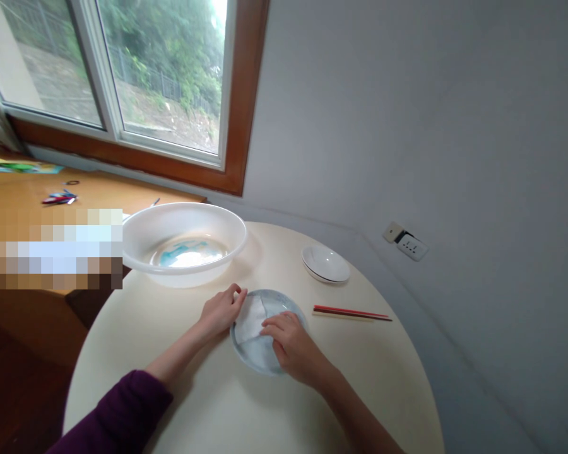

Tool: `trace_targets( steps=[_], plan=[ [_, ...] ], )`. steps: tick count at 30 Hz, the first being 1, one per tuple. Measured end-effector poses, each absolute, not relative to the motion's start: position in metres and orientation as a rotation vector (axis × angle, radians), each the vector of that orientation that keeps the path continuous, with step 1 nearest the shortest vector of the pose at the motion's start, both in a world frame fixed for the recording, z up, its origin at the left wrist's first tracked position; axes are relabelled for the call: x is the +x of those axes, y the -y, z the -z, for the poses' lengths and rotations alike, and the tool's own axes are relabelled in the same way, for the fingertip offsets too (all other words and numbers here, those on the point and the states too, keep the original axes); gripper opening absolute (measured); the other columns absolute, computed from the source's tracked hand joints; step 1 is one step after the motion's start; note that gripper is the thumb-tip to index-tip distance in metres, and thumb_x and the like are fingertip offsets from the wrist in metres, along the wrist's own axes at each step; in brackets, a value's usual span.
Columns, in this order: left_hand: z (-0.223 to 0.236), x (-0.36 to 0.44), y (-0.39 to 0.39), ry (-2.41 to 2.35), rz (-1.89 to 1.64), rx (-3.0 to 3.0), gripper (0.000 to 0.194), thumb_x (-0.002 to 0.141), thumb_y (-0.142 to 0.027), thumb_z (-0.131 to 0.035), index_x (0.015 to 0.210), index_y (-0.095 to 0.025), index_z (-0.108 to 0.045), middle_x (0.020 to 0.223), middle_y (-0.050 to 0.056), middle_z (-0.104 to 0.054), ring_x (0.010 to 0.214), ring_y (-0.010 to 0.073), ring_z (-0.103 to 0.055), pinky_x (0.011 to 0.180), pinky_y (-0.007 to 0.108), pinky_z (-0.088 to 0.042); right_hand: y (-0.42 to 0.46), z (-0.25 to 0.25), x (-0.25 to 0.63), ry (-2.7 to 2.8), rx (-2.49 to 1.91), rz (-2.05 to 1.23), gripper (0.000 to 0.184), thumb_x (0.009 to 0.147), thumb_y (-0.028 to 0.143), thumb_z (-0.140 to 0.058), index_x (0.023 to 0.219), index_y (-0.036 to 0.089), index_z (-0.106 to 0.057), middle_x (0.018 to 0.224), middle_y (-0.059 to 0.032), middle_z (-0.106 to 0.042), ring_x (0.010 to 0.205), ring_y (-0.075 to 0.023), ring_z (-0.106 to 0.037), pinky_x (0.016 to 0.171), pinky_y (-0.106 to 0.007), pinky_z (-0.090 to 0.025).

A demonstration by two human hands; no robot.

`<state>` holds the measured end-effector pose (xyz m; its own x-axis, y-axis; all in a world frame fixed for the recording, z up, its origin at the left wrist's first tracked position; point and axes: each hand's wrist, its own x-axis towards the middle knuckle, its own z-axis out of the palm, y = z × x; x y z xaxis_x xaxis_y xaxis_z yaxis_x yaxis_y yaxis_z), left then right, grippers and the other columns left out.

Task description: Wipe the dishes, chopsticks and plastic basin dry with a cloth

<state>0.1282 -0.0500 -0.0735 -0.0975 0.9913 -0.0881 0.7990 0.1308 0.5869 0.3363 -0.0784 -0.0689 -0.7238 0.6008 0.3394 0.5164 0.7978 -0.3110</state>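
Observation:
A pale blue plate [291, 307] lies on the round cream table [208, 403], with a white cloth or paper towel [253, 320] spread in it. My left hand [220, 313] grips the plate's left rim, fingers curled with the thumb over the edge. Flat on the cloth rests my right hand [291, 345], its fingers pressing down on the plate's middle. A purple sleeve covers my left upper arm.
A large clear plastic basin [184, 243] holding a little bluish water stands at the table's back left. A small stack of white dishes [325, 263] and chopsticks [353, 313] lie to the right. A wooden desk, a window and a wall socket [406, 241] surround the table.

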Motion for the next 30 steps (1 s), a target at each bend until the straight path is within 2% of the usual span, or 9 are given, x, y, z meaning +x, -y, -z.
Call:
trace_targets(
  steps=[3,8,11,15,20,30],
  plan=[
    [0.074,0.127,0.050,-1.951,-0.580,1.723,0.045,0.089,-0.052,-0.022,0.099,-0.023,-0.056,0.092,0.007,-0.070,0.089,0.0240,-0.063,0.069,0.032,-0.042,0.071,0.063,0.317,2.659,-0.792,-0.231,0.039,0.069,-0.005,-0.041,0.094,0.017,-0.061,0.104,-0.0070,-0.065,0.103,-0.0178,-0.055,0.094,-0.037,-0.035],
    [0.075,0.126,0.051,-1.962,-0.577,1.740,0.042,0.088,-0.051,-0.025,0.094,-0.023,-0.057,0.090,0.007,-0.070,0.088,0.0243,-0.063,0.068,0.032,-0.041,0.053,0.057,0.289,2.827,-0.743,-0.181,0.030,0.070,-0.006,-0.042,0.079,0.017,-0.060,0.089,-0.0037,-0.065,0.090,-0.0161,-0.057,0.082,-0.030,-0.039],
    [0.076,0.126,0.051,-1.956,-0.582,1.758,0.042,0.088,-0.051,-0.025,0.090,-0.024,-0.057,0.089,0.007,-0.070,0.087,0.0238,-0.063,0.067,0.031,-0.040,0.043,0.061,0.279,2.888,-0.702,-0.140,0.025,0.073,-0.003,-0.044,0.076,0.017,-0.059,0.091,-0.0041,-0.064,0.089,-0.0162,-0.056,0.080,-0.029,-0.039],
    [0.078,0.124,0.050,-1.890,-0.599,1.809,0.041,0.090,-0.047,-0.025,0.082,-0.024,-0.057,0.083,0.004,-0.069,0.082,0.0201,-0.063,0.064,0.028,-0.038,0.032,0.069,0.273,2.882,-0.732,-0.086,0.024,0.075,-0.001,-0.045,0.080,0.017,-0.060,0.097,-0.0056,-0.062,0.091,-0.0168,-0.055,0.079,-0.028,-0.039],
    [0.080,0.122,0.049,-1.867,-0.617,1.843,0.044,0.091,-0.045,-0.023,0.075,-0.023,-0.057,0.082,0.004,-0.069,0.081,0.0191,-0.062,0.063,0.027,-0.037,0.024,0.071,0.272,2.880,-0.923,0.059,0.027,0.078,0.002,-0.045,0.096,0.017,-0.057,0.101,-0.0050,-0.061,0.093,-0.0164,-0.053,0.082,-0.027,-0.038],
    [0.080,0.124,0.048,-1.912,-0.505,1.865,0.034,0.087,-0.043,-0.035,0.083,-0.023,-0.061,0.088,0.006,-0.070,0.080,0.0210,-0.063,0.061,0.027,-0.038,0.017,0.072,0.289,2.791,-1.297,0.257,0.019,0.085,0.008,-0.042,0.097,0.015,-0.056,0.100,-0.0104,-0.060,0.091,-0.0220,-0.052,0.077,-0.034,-0.037]
  ],
)
